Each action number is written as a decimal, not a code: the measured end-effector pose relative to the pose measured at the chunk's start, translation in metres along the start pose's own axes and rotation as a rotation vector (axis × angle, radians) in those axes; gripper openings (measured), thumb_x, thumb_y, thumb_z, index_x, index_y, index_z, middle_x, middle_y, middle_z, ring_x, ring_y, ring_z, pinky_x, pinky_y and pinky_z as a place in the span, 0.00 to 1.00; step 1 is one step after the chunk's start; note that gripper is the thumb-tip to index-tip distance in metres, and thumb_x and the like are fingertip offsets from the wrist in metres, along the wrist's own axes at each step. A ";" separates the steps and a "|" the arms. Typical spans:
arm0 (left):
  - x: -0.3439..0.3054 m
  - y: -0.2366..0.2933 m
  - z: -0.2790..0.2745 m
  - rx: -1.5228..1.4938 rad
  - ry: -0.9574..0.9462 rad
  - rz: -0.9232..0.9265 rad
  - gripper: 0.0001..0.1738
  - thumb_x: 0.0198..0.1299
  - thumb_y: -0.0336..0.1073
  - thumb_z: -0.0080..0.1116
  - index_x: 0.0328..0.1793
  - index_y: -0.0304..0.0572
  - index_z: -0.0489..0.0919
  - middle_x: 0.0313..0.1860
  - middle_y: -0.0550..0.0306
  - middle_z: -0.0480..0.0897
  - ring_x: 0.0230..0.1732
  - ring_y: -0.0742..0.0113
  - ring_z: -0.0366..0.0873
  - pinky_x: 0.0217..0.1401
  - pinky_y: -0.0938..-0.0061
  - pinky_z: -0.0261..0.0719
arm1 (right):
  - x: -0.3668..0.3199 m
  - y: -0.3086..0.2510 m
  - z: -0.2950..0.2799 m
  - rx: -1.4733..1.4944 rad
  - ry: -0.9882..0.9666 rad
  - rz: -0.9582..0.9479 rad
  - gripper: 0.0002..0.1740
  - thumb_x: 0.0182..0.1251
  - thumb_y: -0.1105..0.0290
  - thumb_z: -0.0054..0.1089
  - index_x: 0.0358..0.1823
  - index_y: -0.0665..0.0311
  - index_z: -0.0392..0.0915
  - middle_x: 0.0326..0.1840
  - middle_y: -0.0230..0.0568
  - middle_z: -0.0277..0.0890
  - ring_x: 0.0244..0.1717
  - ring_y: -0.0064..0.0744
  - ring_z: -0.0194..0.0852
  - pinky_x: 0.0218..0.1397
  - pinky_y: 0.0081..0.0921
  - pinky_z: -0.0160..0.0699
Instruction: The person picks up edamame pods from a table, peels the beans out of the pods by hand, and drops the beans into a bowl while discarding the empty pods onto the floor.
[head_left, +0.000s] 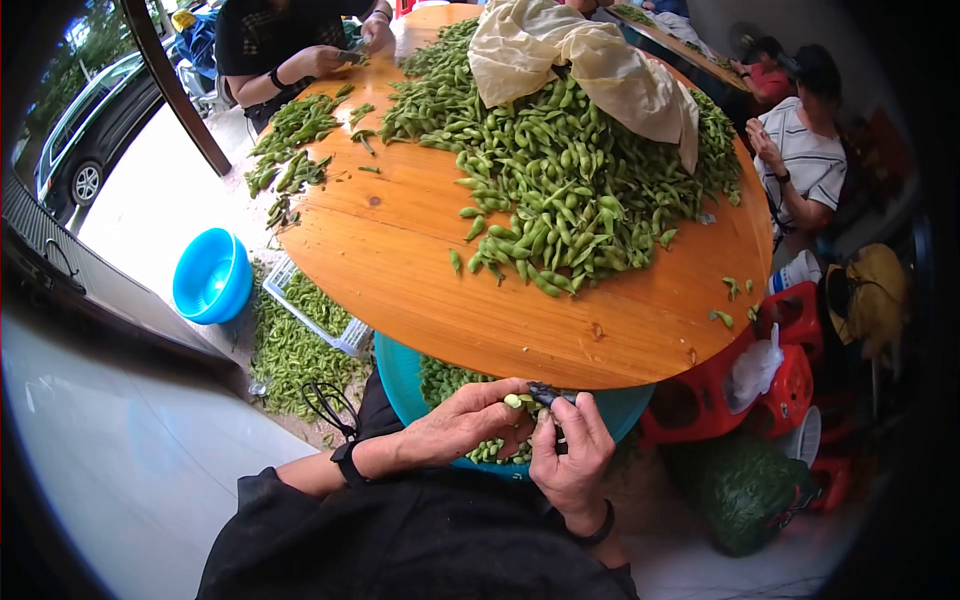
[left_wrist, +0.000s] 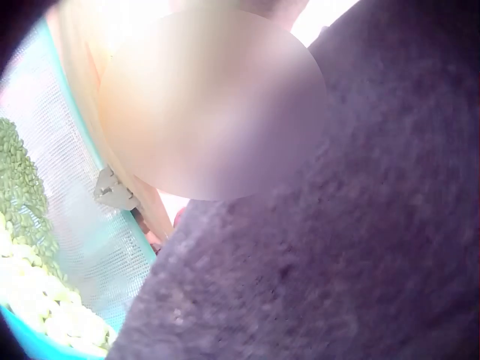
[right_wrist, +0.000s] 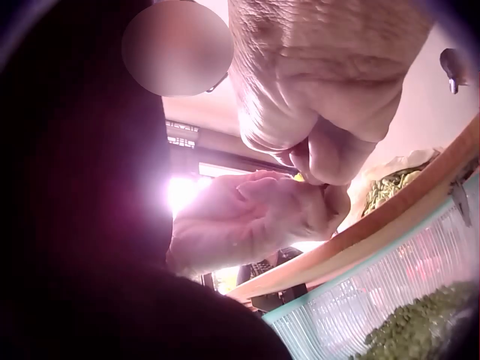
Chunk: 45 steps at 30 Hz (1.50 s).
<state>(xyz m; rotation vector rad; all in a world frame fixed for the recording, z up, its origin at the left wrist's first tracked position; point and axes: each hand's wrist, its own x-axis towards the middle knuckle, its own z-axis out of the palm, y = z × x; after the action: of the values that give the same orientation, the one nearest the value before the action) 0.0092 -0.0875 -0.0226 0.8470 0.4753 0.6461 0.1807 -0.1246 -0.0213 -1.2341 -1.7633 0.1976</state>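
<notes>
Above a teal basket [head_left: 395,385] at the table's near edge, both hands meet in the head view. The left hand [head_left: 470,420] pinches a green pod [head_left: 516,401] between thumb and fingers. The right hand [head_left: 572,455] touches it from the other side, its fingers curled by a dark piece [head_left: 548,393] that looks worn on or held at a fingertip. In the right wrist view the right hand [right_wrist: 322,82] and the left hand [right_wrist: 251,217] meet at the fingertips, hiding most of the pod. Dark cloth fills much of the left wrist view, with beans [left_wrist: 22,187] in the basket.
A round wooden table [head_left: 400,240] bears a large pod heap [head_left: 560,170] and a cream cloth [head_left: 590,70]. On the floor are a blue basin [head_left: 212,276], a white crate [head_left: 310,308], strewn pods [head_left: 290,350], red stools [head_left: 790,385] and a green bag [head_left: 735,490]. Other people sit around.
</notes>
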 end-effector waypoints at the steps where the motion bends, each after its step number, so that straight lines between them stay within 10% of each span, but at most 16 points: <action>1: 0.002 -0.003 -0.003 0.023 0.022 0.013 0.17 0.78 0.38 0.41 0.62 0.36 0.73 0.34 0.62 0.75 0.33 0.74 0.73 0.38 0.78 0.72 | 0.000 0.001 0.000 0.020 0.000 0.002 0.11 0.58 0.83 0.60 0.43 0.72 0.77 0.33 0.50 0.70 0.28 0.48 0.75 0.29 0.36 0.78; 14: 0.013 -0.018 0.005 -0.363 0.301 -0.041 0.17 0.69 0.26 0.44 0.59 0.38 0.78 0.32 0.65 0.77 0.31 0.77 0.71 0.37 0.82 0.72 | -0.003 0.002 0.001 -0.029 0.035 -0.034 0.11 0.57 0.82 0.61 0.43 0.71 0.78 0.32 0.49 0.70 0.28 0.48 0.77 0.29 0.33 0.77; 21: 0.010 -0.010 0.000 -0.299 0.088 0.024 0.22 0.64 0.23 0.43 0.63 0.38 0.77 0.34 0.63 0.79 0.33 0.76 0.74 0.40 0.80 0.74 | -0.001 0.008 -0.004 0.035 0.087 -0.001 0.10 0.57 0.82 0.61 0.41 0.71 0.78 0.32 0.49 0.71 0.29 0.48 0.77 0.31 0.35 0.78; 27: 0.006 -0.019 -0.023 0.316 -0.199 -0.152 0.14 0.68 0.25 0.48 0.57 0.34 0.78 0.40 0.60 0.81 0.42 0.74 0.77 0.48 0.76 0.76 | 0.002 0.008 -0.038 -0.082 0.145 0.088 0.09 0.56 0.82 0.60 0.40 0.73 0.77 0.31 0.51 0.71 0.26 0.48 0.74 0.28 0.35 0.74; 30: 0.007 0.016 -0.022 0.913 -0.453 -0.006 0.15 0.66 0.27 0.55 0.58 0.33 0.77 0.55 0.48 0.81 0.59 0.52 0.79 0.63 0.63 0.76 | -0.020 0.038 -0.069 -0.081 0.361 0.286 0.09 0.63 0.80 0.56 0.43 0.77 0.76 0.32 0.47 0.72 0.20 0.33 0.71 0.23 0.31 0.71; 33: 0.013 0.056 -0.028 1.149 -0.377 0.259 0.15 0.65 0.27 0.58 0.58 0.34 0.78 0.57 0.46 0.79 0.61 0.48 0.77 0.64 0.60 0.76 | -0.023 0.052 -0.118 -0.300 0.334 0.438 0.12 0.65 0.82 0.54 0.48 0.81 0.75 0.35 0.54 0.77 0.27 0.44 0.77 0.32 0.36 0.76; 38: 0.073 0.116 -0.071 1.528 0.206 0.551 0.08 0.63 0.26 0.59 0.46 0.41 0.84 0.36 0.53 0.82 0.34 0.52 0.83 0.36 0.63 0.80 | -0.027 0.066 -0.133 -0.502 0.200 0.443 0.15 0.64 0.82 0.54 0.51 0.82 0.75 0.38 0.62 0.78 0.39 0.60 0.79 0.44 0.42 0.77; 45: 0.109 0.123 -0.096 1.738 0.177 0.356 0.06 0.58 0.34 0.63 0.38 0.43 0.85 0.36 0.51 0.78 0.38 0.46 0.79 0.42 0.56 0.77 | -0.011 0.053 -0.107 -0.418 0.142 0.349 0.12 0.63 0.83 0.54 0.47 0.80 0.76 0.36 0.58 0.76 0.36 0.58 0.78 0.41 0.42 0.77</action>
<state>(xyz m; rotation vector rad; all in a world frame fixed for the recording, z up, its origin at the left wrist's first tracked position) -0.0128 0.0991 0.0062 2.5637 1.0725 0.5214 0.2965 -0.1467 -0.0012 -1.8103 -1.4996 -0.0643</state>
